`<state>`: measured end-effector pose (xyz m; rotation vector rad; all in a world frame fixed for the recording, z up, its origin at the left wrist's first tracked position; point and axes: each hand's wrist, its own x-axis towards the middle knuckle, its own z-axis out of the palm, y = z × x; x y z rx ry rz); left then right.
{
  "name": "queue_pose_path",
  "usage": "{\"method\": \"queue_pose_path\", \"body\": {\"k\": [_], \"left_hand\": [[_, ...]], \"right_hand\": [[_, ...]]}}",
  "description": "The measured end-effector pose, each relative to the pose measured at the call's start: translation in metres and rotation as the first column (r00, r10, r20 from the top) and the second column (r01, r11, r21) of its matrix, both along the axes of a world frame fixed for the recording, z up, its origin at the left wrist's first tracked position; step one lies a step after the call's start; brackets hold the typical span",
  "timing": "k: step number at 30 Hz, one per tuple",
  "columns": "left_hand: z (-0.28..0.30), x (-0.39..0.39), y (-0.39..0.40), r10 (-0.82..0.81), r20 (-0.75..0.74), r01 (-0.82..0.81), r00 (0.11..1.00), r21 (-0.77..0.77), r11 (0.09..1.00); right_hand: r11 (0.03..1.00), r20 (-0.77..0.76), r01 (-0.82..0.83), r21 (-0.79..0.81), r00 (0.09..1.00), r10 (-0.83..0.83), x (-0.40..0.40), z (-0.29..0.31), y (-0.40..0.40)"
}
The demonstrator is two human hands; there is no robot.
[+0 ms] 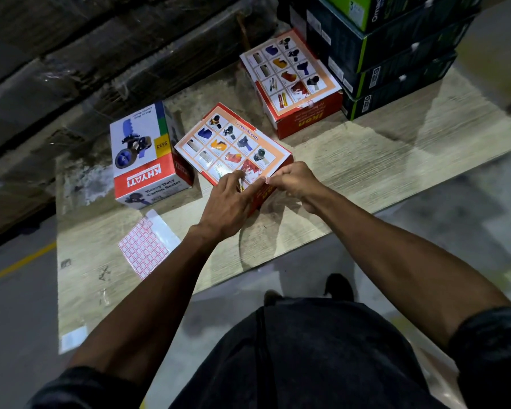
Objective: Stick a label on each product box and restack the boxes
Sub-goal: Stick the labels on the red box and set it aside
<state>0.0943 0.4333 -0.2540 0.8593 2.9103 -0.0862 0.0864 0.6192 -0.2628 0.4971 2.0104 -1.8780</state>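
Dark short sleeves (490, 335), dark trousers (301, 358)

The near corner of the middle box (232, 149) lies hidden under the left hand (229, 202) and right hand (292, 180). What the right hand's curled fingers pinch is too small to tell. Beyond that box, to its right, the stack of dark boxes (390, 54) is cut off by the top edge. The small print on the label sheet (143, 250), left of the hands, is unreadable.

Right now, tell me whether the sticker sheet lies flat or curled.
Mostly flat on the board, far corner curled up: the sticker sheet lifts near the Khyati box.
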Motion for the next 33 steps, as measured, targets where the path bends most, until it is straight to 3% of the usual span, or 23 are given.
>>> {"method": "queue_pose_path", "body": {"k": [14, 21, 33], "left_hand": [[0.001, -0.007, 0.006, 0.057, 0.03, -0.055, 0.998, -0.042, 0.998], [0.006, -0.006, 0.005, -0.009, -0.02, 0.008, 1.0, -0.065, 0.998], [0.009, -0.001, 0.008, 0.054, 0.034, -0.055, 0.998, 0.039, 0.998]], "right_hand": [[0.994, 0.023, 0.029, -0.108, 0.999, -0.026, 0.006, 0.002, 0.0], [0.994, 0.016, 0.018, -0.109, 1.0, -0.017, 0.007, 0.003, 0.001], [0.996, -0.016, -0.001, -0.088, 1.0, -0.001, 0.006, -0.009, -0.002]]}}
